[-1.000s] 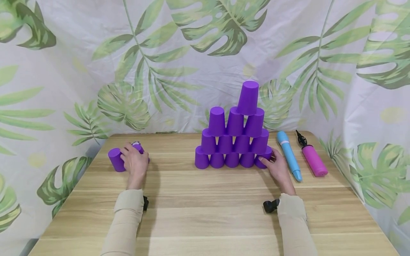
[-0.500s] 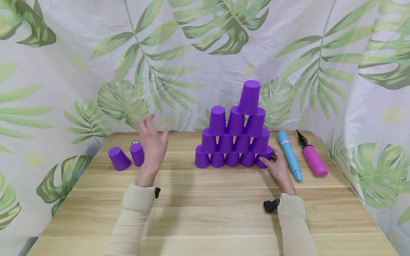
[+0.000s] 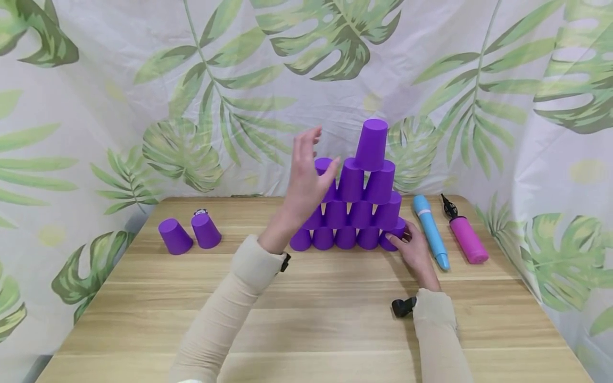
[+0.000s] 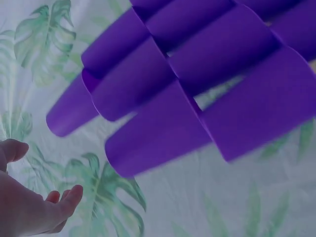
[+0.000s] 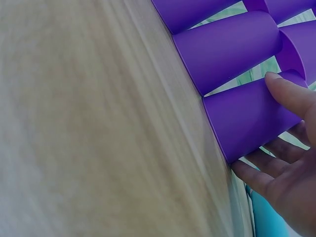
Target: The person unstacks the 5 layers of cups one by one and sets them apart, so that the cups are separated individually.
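A pyramid of purple cups (image 3: pixel 351 205) stands mouth-down at the back middle of the wooden table (image 3: pixel 306 319), one cup (image 3: pixel 372 143) on its peak. My left hand (image 3: pixel 315 158) is raised and open, fingers spread, holding nothing, just in front of the left cup (image 3: pixel 323 164) of the upper row. In the left wrist view the left hand (image 4: pixel 39 180) is below and apart from the cups (image 4: pixel 197 98). My right hand (image 3: pixel 404 240) grips the bottom-right cup (image 3: pixel 391 235) on the table, thumb on one side of the cup (image 5: pixel 237 123) and fingers (image 5: pixel 256 175) on the other.
Two loose purple cups (image 3: pixel 174 236) (image 3: pixel 206 230) stand mouth-down at the table's left. A blue pump (image 3: pixel 431 231) and a pink pump (image 3: pixel 466 238) lie right of the pyramid. A leaf-print cloth (image 3: pixel 143 106) hangs behind and at both sides.
My left hand let go of the two loose cups at the left, rose, and swung right to the pyramid's upper left. The right hand stayed on the bottom-right cup.
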### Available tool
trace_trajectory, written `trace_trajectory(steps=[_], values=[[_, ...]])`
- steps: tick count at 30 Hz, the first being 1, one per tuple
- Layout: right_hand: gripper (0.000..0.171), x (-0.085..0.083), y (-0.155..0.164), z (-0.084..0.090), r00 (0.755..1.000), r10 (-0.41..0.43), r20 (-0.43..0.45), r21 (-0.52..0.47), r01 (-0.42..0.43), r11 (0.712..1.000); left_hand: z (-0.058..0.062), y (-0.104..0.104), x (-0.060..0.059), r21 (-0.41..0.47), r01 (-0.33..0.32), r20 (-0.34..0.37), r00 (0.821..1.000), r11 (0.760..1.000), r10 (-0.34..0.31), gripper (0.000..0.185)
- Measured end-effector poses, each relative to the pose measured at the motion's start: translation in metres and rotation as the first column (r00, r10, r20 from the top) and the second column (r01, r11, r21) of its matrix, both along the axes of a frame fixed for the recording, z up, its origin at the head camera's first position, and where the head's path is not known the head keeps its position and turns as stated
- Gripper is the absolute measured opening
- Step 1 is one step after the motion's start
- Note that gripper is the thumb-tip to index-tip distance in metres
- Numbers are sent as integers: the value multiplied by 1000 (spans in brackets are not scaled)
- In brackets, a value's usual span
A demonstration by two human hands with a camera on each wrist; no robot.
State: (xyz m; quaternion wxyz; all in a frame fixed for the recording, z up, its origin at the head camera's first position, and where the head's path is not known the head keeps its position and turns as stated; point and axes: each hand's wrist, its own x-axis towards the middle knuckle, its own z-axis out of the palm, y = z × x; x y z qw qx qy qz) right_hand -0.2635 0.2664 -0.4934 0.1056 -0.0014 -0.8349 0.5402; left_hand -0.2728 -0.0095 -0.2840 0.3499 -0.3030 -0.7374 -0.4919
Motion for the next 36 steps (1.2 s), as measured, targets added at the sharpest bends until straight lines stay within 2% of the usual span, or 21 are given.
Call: trace_trajectory(steps=[4,9,12,18,21,26,31,36], values=[[63,0,-1,-1,1000,-1,6,-1,1,1000,8,20,-2,-14,71,101,992,997,-69,64],[63,2,0,-1,1000,-6,21,1,6,1000,12,38,-10,12,145,273,951,989,-143,76],[65,1,1,-2,1000,-4,22,-5,4,1000,11,45,-16,14,162,350,924,987,-157,80],[66,-2,2,-5,1000,9,2,-37,-9,999,11,56,-25,6,168,429,890,986,-154,78],[67,-2,1,-5,1000,7,0,-39,-7,999,12,60,-28,-15,163,440,887,986,-140,75],[67,-2,-1,-3,1000,-2,-5,-47,2,999,12,66,-33,-68,122,434,897,990,-81,69],[67,-2,-1,-5,1000,2,-12,-56,-2,998,11,69,-35,-99,80,442,896,992,-29,68],[67,-2,0,-2,1000,-3,-15,-50,2,999,13,74,-36,-133,40,419,908,990,19,66]])
